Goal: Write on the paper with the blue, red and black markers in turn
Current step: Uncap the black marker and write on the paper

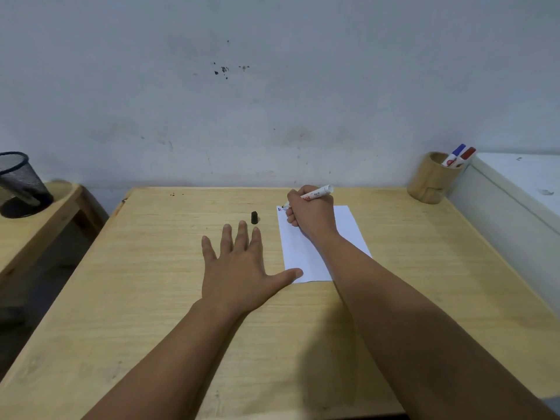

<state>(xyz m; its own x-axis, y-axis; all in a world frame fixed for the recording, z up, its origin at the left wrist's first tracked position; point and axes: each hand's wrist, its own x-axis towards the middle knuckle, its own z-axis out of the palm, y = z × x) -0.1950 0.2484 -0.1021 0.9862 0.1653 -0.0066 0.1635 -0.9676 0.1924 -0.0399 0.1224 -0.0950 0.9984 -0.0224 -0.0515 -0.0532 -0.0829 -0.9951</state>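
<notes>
A white sheet of paper (348, 225) lies on the wooden table (151, 283), right of centre. My right hand (310, 215) rests on it, shut on an uncapped white marker (318, 193) whose dark tip touches the paper's top left corner. Small blue and red marks (279, 209) show there. A black cap (255, 217) stands on the table just left of the paper. My left hand (239, 268) lies flat with fingers spread, its thumb on the paper's lower left corner. The blue marker (457, 151) and red marker (466, 154) stand capped in a wooden cup (430, 180).
The wooden cup stands at the table's far right corner, against a white cabinet (515, 201). A black mesh bin (19, 183) sits on a lower wooden stool (36, 231) to the left. A grey wall closes the table's far edge.
</notes>
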